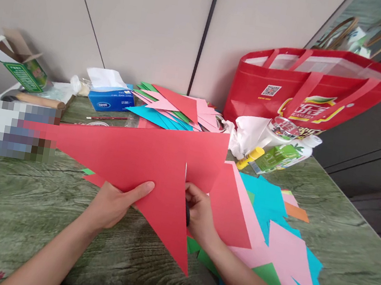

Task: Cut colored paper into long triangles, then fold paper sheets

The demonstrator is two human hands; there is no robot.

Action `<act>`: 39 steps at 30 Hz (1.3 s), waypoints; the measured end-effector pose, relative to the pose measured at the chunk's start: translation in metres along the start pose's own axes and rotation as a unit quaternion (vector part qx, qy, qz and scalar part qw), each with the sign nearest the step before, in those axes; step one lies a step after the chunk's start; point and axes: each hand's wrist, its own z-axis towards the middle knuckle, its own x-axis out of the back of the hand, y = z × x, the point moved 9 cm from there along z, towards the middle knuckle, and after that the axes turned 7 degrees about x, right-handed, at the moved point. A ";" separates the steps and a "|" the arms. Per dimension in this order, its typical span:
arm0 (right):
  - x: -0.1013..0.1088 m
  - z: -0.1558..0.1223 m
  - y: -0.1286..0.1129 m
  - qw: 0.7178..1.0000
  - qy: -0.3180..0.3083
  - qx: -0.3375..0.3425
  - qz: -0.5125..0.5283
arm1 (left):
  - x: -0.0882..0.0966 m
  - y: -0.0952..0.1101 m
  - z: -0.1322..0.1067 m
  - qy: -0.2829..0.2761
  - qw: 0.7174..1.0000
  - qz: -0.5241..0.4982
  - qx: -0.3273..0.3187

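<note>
A large sheet of red paper (152, 155) is held up over the table, cut partway from its lower edge. My left hand (114, 202) grips the sheet's lower edge, thumb on top and fingers beneath. My right hand (199, 211) is closed around the black handle of a pair of scissors (187, 213). A short length of blade shows at the cut in the paper; the rest is hidden behind the sheet. Pink, blue, green and red paper pieces (291, 255) lie under and beside my right forearm.
Behind the sheet lies a stack of cut coloured paper (174, 106), with a blue tissue box (110, 98) to its left. A yellow glue stick (250, 158), a green carton (274, 158) and a red bag (256, 95) stand at right. A wooden-handled tool (40, 100) lies at left.
</note>
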 end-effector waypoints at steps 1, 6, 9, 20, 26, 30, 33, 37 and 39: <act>0.000 0.000 -0.001 1.000 0.000 0.007 0.000 | -0.001 -0.001 0.000 -0.006 1.000 0.002 0.004; 0.005 0.003 -0.009 0.999 0.010 0.042 -0.016 | -0.005 -0.009 -0.001 -0.032 0.999 0.019 0.030; 0.006 0.004 -0.012 0.998 0.015 0.053 -0.027 | -0.004 -0.008 -0.002 -0.022 0.999 0.013 0.029; 0.004 0.003 -0.010 0.999 0.007 0.041 -0.013 | -0.005 -0.011 -0.001 -0.036 0.999 0.012 0.038; 0.004 0.002 -0.010 0.999 0.010 0.035 -0.011 | -0.003 -0.011 0.000 -0.023 0.999 0.023 0.028; 0.004 0.002 -0.010 0.999 0.013 0.031 -0.016 | -0.004 -0.009 -0.001 -0.021 0.999 0.021 0.030; 0.005 0.002 -0.010 0.999 0.015 0.028 -0.014 | -0.005 -0.009 -0.001 -0.021 0.999 0.023 0.032; 0.006 0.002 -0.007 1.000 0.018 0.018 -0.013 | -0.005 -0.011 -0.002 -0.021 0.998 0.027 0.046; 0.006 0.002 -0.006 1.000 0.017 0.012 -0.017 | -0.005 -0.012 -0.002 -0.020 0.998 0.027 0.050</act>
